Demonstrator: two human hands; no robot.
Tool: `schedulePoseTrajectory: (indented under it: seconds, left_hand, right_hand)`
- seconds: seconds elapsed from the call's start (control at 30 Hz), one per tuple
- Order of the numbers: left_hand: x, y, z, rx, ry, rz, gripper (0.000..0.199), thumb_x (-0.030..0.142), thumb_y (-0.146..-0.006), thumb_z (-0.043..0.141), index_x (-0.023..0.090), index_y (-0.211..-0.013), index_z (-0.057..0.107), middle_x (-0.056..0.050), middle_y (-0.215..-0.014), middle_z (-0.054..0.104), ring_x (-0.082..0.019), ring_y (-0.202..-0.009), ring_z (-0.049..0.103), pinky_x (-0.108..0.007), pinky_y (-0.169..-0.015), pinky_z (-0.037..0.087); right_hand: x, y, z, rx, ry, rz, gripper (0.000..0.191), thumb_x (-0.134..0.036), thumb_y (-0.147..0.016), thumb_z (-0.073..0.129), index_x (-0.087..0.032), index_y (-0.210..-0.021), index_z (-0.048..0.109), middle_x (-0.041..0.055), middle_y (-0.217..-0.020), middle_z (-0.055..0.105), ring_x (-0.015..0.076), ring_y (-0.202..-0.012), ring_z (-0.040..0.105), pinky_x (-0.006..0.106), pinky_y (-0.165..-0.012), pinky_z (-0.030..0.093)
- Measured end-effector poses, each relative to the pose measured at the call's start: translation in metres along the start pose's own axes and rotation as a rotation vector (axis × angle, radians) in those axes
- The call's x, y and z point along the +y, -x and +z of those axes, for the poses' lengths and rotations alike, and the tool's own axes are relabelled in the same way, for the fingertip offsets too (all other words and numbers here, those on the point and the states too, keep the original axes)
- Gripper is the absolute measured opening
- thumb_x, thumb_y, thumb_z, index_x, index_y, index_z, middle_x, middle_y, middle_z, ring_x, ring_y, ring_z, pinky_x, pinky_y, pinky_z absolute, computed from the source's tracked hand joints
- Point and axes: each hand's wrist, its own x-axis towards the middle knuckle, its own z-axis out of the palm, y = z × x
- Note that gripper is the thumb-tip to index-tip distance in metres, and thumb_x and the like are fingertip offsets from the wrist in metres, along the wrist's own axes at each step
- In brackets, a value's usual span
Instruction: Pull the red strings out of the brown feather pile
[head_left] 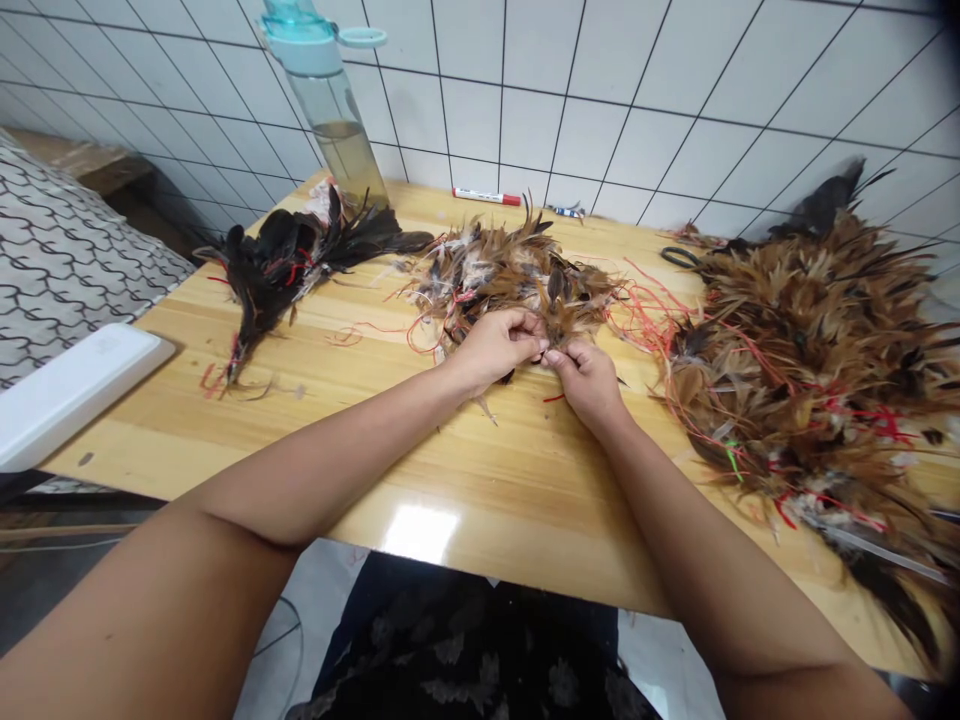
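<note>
My left hand (506, 345) and my right hand (589, 380) meet at the front edge of a loose pile of brown feathers (487, 265). Both have thumb and forefinger pinched, with the fingertips almost touching. A small tuft of brown feathers (562, 312) fans up from between them, its lower ends hidden by the fingers. Beside my right hand lies a short piece of red thread (553, 398) on the wooden table (487, 490). A tangle of red threads (649, 310) runs from the pile toward the right.
On the right spreads a large heap of brown feathers (832, 330) with red ties. Black feathers (274, 260) lie at the left, near a tall water bottle (341, 130). A red-and-white marker (486, 196) rests by the tiled wall. A white box-shaped object (82, 390) sits at the left edge.
</note>
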Motion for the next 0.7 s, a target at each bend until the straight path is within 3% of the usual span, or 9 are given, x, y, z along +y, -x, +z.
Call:
schedulePoseTrajectory:
  seconds: [0.17, 0.4, 0.6, 0.7]
  left_hand:
    - [0.0007, 0.0004, -0.0015, -0.004, -0.043, 0.028, 0.005, 0.013, -0.073, 0.064, 0.012, -0.074, 0.059, 0.001, -0.063, 0.06, -0.006, -0.053, 0.049, -0.02, -0.053, 0.037]
    - [0.004, 0.0026, 0.0023, -0.023, -0.126, 0.066, 0.005, 0.012, -0.074, 0.062, 0.012, -0.071, 0.059, 0.001, -0.065, 0.059, -0.009, -0.064, 0.054, -0.022, -0.065, 0.042]
    - [0.0029, 0.0029, 0.0029, -0.056, -0.113, 0.052, 0.005, 0.014, -0.075, 0.061, 0.012, -0.072, 0.058, 0.001, -0.065, 0.059, -0.009, -0.063, 0.054, -0.022, -0.065, 0.043]
    - [0.0034, 0.0008, -0.0017, -0.004, -0.146, 0.117, 0.007, 0.014, -0.075, 0.062, 0.013, -0.08, 0.058, 0.0, -0.074, 0.061, -0.009, -0.069, 0.056, -0.023, -0.069, 0.044]
  right_hand:
    - [-0.0003, 0.0006, 0.0, 0.0, -0.098, 0.059, 0.02, -0.027, -0.081, 0.057, -0.018, -0.068, 0.068, 0.0031, -0.071, 0.065, 0.017, -0.072, 0.058, 0.031, -0.072, 0.045]
    - [0.0017, -0.0001, 0.0009, -0.012, -0.144, 0.088, 0.018, -0.03, -0.079, 0.059, -0.019, -0.068, 0.069, 0.0023, -0.07, 0.067, 0.0161, -0.069, 0.058, 0.03, -0.068, 0.045]
    - [0.0017, 0.0, 0.0008, -0.016, -0.155, 0.079, 0.018, -0.03, -0.079, 0.057, -0.019, -0.068, 0.067, 0.0025, -0.072, 0.066, 0.0163, -0.071, 0.057, 0.031, -0.071, 0.044]
    - [0.002, 0.0008, 0.001, 0.026, -0.171, 0.088, 0.02, -0.032, -0.08, 0.055, -0.019, -0.069, 0.065, 0.0007, -0.069, 0.062, 0.0155, -0.069, 0.055, 0.031, -0.071, 0.043]
